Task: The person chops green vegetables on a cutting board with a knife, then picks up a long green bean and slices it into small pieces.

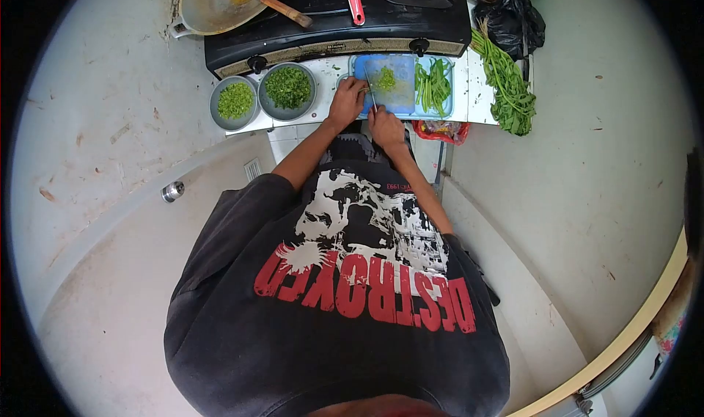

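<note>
My right hand [386,128] is closed round the handle of a knife [369,87], whose blade points away from me over a blue cutting board [403,103]. Just left of the blade is my left hand [349,100], its fingers bunched together at the board's left side. Whatever they pinch is too small to make out. To the right of the blade lies a small heap of chopped green stems [386,78]. Cut leafy greens [434,88] rest at the right on a light blue tray [449,68] under the board.
Left of the board stand a grey bowl of pale chopped stems [235,101] and another of dark chopped leaves [287,88]. Behind is a black gas stove [330,21] with a wok [213,10]. A bundle of greens [510,87] hangs over the counter's right edge near a black bag [513,21].
</note>
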Demonstrator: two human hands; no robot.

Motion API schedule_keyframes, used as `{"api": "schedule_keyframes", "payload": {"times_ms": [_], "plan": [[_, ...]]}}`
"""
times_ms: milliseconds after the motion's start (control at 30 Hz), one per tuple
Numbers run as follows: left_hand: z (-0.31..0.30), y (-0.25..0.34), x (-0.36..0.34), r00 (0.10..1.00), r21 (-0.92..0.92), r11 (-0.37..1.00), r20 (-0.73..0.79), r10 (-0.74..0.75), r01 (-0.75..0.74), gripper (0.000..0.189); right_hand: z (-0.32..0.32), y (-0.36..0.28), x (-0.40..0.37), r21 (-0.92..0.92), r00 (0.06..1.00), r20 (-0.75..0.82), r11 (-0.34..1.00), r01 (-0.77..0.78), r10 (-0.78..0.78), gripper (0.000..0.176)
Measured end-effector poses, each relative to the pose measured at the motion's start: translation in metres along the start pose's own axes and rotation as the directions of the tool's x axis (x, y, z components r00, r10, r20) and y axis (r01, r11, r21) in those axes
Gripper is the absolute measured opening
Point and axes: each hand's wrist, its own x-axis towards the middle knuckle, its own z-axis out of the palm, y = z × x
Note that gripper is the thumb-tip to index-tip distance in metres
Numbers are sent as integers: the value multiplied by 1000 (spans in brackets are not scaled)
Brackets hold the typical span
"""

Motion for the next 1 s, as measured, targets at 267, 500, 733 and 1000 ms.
{"api": "schedule_keyframes", "payload": {"times_ms": [267, 500, 733, 1000], "plan": [[0, -1, 1, 1000, -35, 999, -2, -19, 19, 15, -2, 14, -20, -20, 1000, 10, 1000, 1, 0, 39], [-2, 0, 0, 1000, -12, 1000, 0, -18, 18, 16, -5, 10, -24, -26, 999, 34, 1000, -9, 10, 40], [-2, 0, -1, 1000, -12, 1000, 9, -21, 21, 16, -10, 6, -33, -30, 998, 59, 999, -36, 37, 40], [-2, 2, 0, 999, 19, 999, 26, -31, 31, 18, -3, 3, -12, -18, 1000, 4, 1000, 0, 0, 38]]}}
